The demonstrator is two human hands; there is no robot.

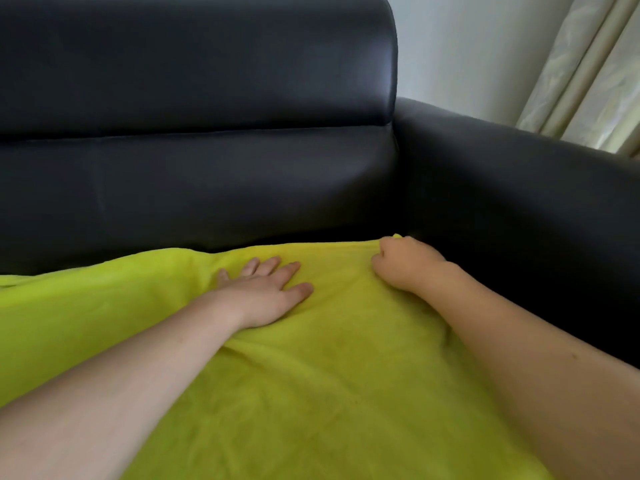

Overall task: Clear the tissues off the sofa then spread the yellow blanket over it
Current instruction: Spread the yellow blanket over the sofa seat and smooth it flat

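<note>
While left hand [266, 289] presses flat (fingers straight), right hand [401, 261] grips yellow blanket [311, 375].

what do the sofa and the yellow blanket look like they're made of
Sofa: looks like black leather or faux leather; it is smooth with a soft sheen and a stitched seam across the backrest. Which of the two cannot be told.

Yellow blanket: looks like a soft matte fabric, perhaps fleece or microfibre; it shows no shine and gathers in soft folds where the right hand grips its edge.
</note>
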